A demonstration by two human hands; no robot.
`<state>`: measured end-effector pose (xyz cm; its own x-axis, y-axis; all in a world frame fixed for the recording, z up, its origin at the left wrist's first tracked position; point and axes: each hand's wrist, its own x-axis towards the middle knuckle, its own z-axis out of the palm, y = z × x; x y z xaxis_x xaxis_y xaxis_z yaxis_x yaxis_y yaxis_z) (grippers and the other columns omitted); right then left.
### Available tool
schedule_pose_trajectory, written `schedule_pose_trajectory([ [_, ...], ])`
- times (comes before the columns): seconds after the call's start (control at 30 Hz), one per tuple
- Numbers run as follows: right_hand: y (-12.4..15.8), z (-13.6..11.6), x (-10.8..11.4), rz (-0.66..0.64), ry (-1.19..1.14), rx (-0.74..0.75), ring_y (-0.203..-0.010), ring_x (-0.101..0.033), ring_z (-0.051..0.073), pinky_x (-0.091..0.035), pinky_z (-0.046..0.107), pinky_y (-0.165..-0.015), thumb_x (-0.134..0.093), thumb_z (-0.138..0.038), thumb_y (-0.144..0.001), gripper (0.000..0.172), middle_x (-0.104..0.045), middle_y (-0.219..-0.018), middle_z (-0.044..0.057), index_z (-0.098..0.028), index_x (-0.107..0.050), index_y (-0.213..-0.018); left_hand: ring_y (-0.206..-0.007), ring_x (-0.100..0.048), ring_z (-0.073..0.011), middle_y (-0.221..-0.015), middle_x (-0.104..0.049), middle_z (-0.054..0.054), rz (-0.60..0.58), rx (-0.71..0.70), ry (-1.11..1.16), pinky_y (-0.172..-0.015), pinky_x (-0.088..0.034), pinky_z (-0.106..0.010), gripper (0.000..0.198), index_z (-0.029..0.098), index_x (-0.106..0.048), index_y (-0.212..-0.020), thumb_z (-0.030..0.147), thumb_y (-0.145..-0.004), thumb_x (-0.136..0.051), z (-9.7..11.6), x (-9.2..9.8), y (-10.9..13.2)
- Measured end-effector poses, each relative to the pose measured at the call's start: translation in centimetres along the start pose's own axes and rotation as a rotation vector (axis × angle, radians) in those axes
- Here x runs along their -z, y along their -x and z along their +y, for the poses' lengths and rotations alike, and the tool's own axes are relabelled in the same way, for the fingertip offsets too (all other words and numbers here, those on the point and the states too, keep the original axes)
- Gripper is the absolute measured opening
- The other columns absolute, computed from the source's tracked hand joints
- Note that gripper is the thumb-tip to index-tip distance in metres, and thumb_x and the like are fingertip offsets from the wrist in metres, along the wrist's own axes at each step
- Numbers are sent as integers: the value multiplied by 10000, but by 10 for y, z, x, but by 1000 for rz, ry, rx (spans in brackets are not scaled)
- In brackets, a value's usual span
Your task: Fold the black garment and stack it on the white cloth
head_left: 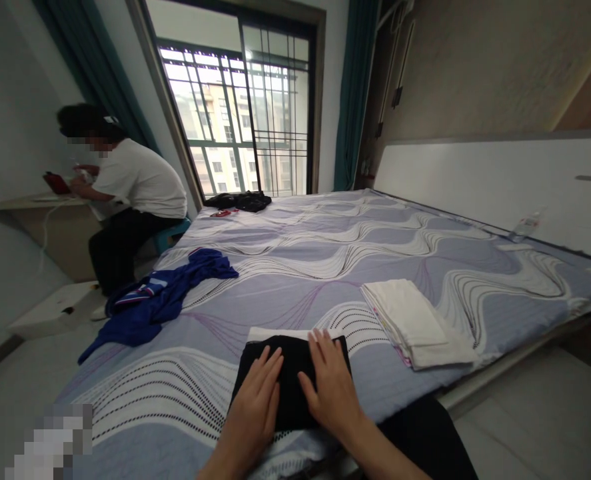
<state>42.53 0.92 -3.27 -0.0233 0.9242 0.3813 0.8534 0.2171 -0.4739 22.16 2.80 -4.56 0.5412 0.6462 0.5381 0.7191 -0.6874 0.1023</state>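
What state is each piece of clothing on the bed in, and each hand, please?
black garment: folded, lying flat
left hand: open, flat on the black garment
right hand: open, flat on it too
white stack: folded, apart to the right
blue garment: unfolded, crumpled, to the left
dark heap: unfolded, far back

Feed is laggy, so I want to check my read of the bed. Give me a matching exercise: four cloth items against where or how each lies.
Items:
1. black folded garment
2. white folded stack
3. blue garment
4. dark pile

Places:
a. crumpled at the left edge of the bed
b. far end, by the window
c. flat under left hand and right hand
d. neat, right of the hands

Pairs: 1-c, 2-d, 3-a, 4-b.
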Motion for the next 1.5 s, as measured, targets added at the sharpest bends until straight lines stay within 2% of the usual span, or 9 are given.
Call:
schedule_pose_trajectory([
  [0.1, -6, -14, -20, -250, 67, 77, -1485, -147, 308, -112, 570, -1199, -437, -336, -943, 618, -248, -1599, 78, -186, -294, -1525, -1433, -344, -249, -1514, -441, -110, -189, 89, -39, -1104, -434, -481, 524, 154, -344, -1478, 275, -969, -363, -5, -33, -24],
  [0.23, -13, -8, -29, -302, 78, 29, -1486, -152, 289, -73, 562, -1198, -382, -469, -975, 593, -208, -1612, 25, -289, -269, -1528, -1462, -281, -236, -1556, -372, -72, -238, 144, -80, -1133, -387, -476, 540, 220, -283, -1499, 358, -980, -342, -17, -55, -28],
  [0.53, -22, 6, -35, -199, 164, -66, -1459, -223, 325, -58, 584, -1168, -415, -565, -944, 597, -310, -1584, 61, -345, -345, -1495, -1453, -300, -307, -1570, -358, -48, -261, 354, -152, -1123, -309, -596, 519, 364, -336, -1477, 427, -962, -357, -22, -44, -33],
  [0.7, -43, 24, -37, -155, 272, -229, -1420, -301, 345, -54, 619, -1148, -395, -505, -963, 539, -421, -1519, 117, -258, -471, -1436, -1441, -311, -344, -1571, -348, -112, -315, 576, -155, -1117, -315, -570, 575, 267, -353, -1484, 495, -956, -330, -51, -36, -24],
  [0.8, -49, 11, -31, -150, 305, -278, -1440, -233, 398, 5, 667, -1130, -402, -489, -961, 559, -374, -1540, 147, -198, -481, -1432, -1460, -275, -317, -1576, -331, -110, -325, 618, -144, -1138, -272, -590, 602, 241, -269, -1512, 489, -964, -284, -63, -34, -14],
  [1.07, 15, -40, -22, -435, 9, 222, -1495, -56, 308, -50, 631, -1181, -407, -498, -961, 670, -104, -1621, 7, -303, -153, -1550, -1463, -270, -272, -1580, -309, -105, -285, 450, -135, -1137, -309, -572, 575, 258, -166, -1524, 398, -979, -288, -55, -20, 33],
  [1.27, 45, 21, 7, -431, 106, 303, -1480, -131, 339, -112, 687, -1155, -586, -325, -886, 768, -174, -1604, 51, -285, -188, -1542, -1446, -301, -339, -1626, -201, -91, -162, 59, -137, -1061, -451, -509, 612, 377, -383, -1454, 437, -875, -570, -48, 18, 94],
  [1.37, 55, 54, 18, -320, 150, 345, -1449, -261, 311, -223, 643, -1157, -571, -234, -904, 570, -388, -1526, 77, -261, -426, -1455, -1439, -333, -302, -1592, -315, -64, -18, 39, -75, -1058, -476, -449, 447, 352, -574, -1312, 289, -870, -594, -49, 24, 93],
  [1.5, 60, 67, 20, -224, 123, 443, -1373, -420, 274, -327, 602, -1136, -517, -145, -927, 407, -603, -1353, 69, -265, -592, -1308, -1419, -370, -269, -1454, -525, -43, -30, -27, 30, -1104, -437, -464, 257, 301, -708, -1059, 206, -863, -572, -51, 23, 68],
])
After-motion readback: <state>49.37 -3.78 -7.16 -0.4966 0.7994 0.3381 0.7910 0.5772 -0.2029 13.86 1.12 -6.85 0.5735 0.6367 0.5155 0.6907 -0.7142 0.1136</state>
